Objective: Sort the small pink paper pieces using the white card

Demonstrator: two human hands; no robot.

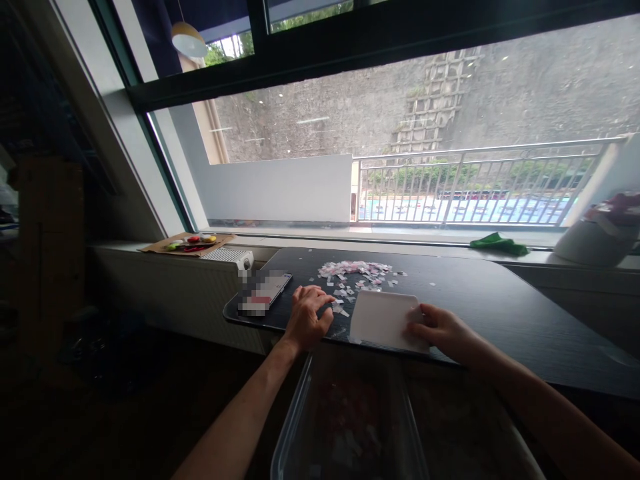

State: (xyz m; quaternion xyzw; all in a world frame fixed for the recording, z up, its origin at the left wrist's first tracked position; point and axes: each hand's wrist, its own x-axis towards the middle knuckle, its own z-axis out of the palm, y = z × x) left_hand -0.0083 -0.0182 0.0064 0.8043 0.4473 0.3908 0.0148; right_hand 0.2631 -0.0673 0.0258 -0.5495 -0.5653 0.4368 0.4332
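Observation:
My right hand (pixel 437 327) grips the right edge of a white, rounded-square plate or tray (pixel 377 317), its thumb and fingers closed on the rim. This piece rests at the table's near edge. To its left, my left hand (pixel 309 313) lies over the tabletop with fingers curved and apart, the fingertips close to some small pale paper scraps (pixel 341 309). Nothing shows in its grasp. A larger heap of whitish-pink scraps (pixel 355 268) spreads beyond both hands. Below the table edge is a clear plastic bin (pixel 295 427), with pale scraps dimly visible inside.
A phone-like flat device (pixel 273 288), partly blurred out, lies at the dark table's (pixel 480 293) left end. On the sill are a green cloth (pixel 500 245), a pale container (pixel 595 237) and cardboard (pixel 163 245) with colourful items. A radiator (pixel 200 287) stands left.

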